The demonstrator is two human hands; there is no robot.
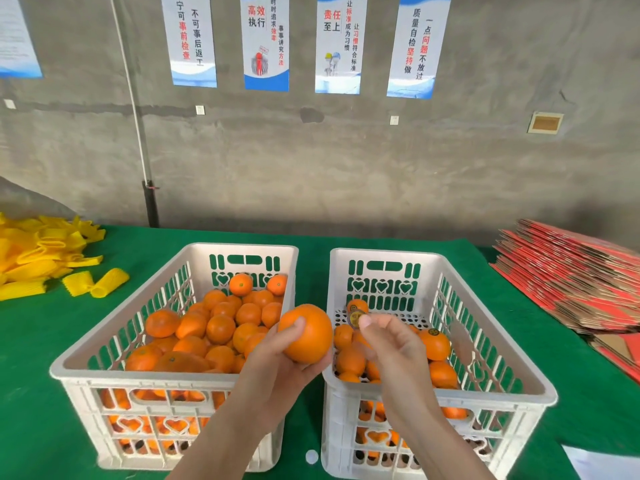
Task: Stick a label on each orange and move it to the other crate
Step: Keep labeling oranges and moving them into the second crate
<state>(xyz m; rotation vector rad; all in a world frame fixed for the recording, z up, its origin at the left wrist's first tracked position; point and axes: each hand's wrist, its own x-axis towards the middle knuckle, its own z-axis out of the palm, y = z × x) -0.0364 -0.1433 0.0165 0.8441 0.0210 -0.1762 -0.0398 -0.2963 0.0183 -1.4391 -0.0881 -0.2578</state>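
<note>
While the left hand [277,362] cups the orange [306,332] over the gap between the left crate [242,247] and the right crate [381,252], and the right hand [391,344] pinches a label [355,320] just at its three o'clock, that label should be pressed flat onto smooth peel, thumb rubbing its edges down.

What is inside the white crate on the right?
Oranges lie in the right crate; one shows a dark round label. The right hand covers others, so their count is unknown.

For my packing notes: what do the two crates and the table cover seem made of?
The left crate and right crate look like moulded white plastic, smooth, with slots and heart cut-outs. The table cover seems matte green fabric, perhaps felt: no shine.
</note>
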